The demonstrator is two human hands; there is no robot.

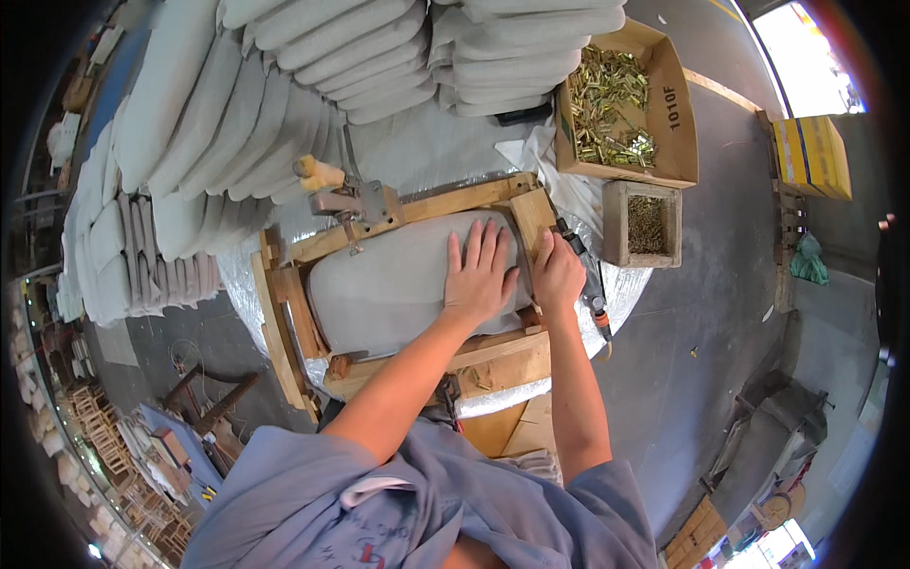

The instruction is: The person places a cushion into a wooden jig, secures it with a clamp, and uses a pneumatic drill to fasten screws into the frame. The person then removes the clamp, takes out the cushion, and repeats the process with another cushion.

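Observation:
A grey upholstered cushion (389,275) lies inside a wooden frame jig (441,197) on the work surface. My left hand (481,275) presses flat on the cushion's right part, fingers spread. At the frame's right rail (533,216), my right hand (557,275) is closed, its thumb along the wood; whatever its curled fingers hold is hidden. Right beside that hand lies a dark power driver (593,296) with an orange tip. A metal toggle clamp (355,207) with a yellowish grip is mounted on the frame's far side.
Stacked grey cushions (346,47) rise at the far side and left. A cardboard box (675,114) of brass-coloured metal fittings and a wooden box (614,223) of small screws stand at right. A yellow carton (812,156) sits farther off. Wooden chair frames (95,417) stand at lower left.

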